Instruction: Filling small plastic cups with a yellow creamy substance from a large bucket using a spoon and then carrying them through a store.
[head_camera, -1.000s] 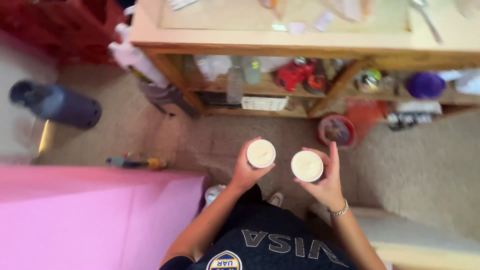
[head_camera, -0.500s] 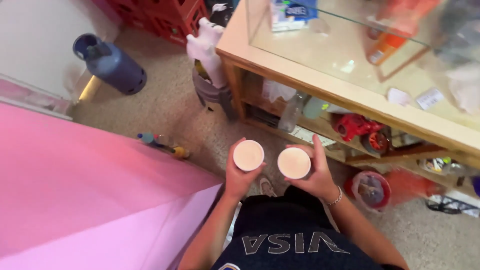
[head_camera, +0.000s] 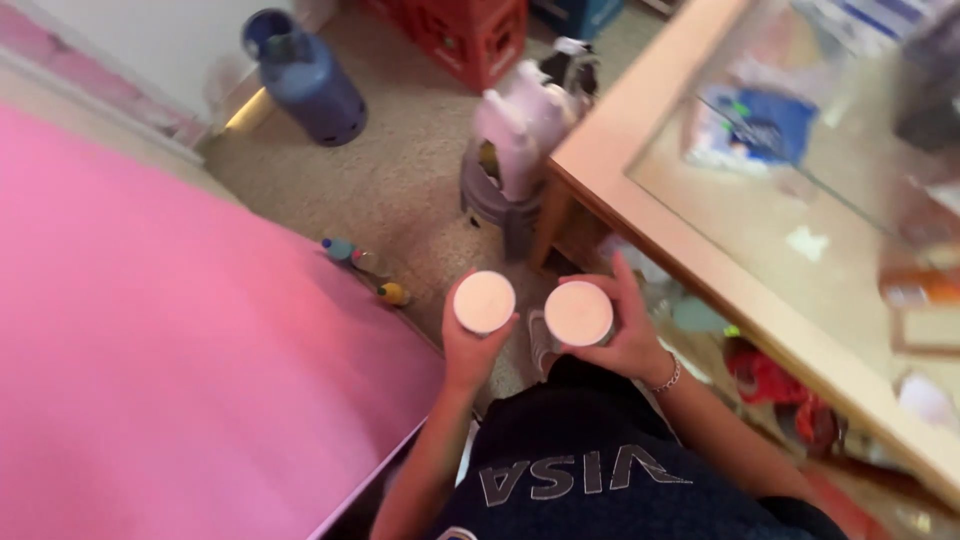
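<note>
A: What does each hand hold?

B: The left hand (head_camera: 470, 350) has its fingers wrapped round a small round jar with a smooth, pale matte lid (head_camera: 484, 302). The right hand (head_camera: 625, 335) grips a second round jar with a like pale flat lid (head_camera: 579, 313). The two jars sit just beside each other above the lap, held upright.

A: And around them?

B: A speckled beige carpet (head_camera: 400, 190) lies below. A smooth pink flat surface (head_camera: 170, 380) fills the left. To the right stands a light wooden table with a glass top (head_camera: 700, 270). Farther off stand a dark blue rounded metal cylinder (head_camera: 305, 80) and a red plastic crate (head_camera: 470, 40).
</note>
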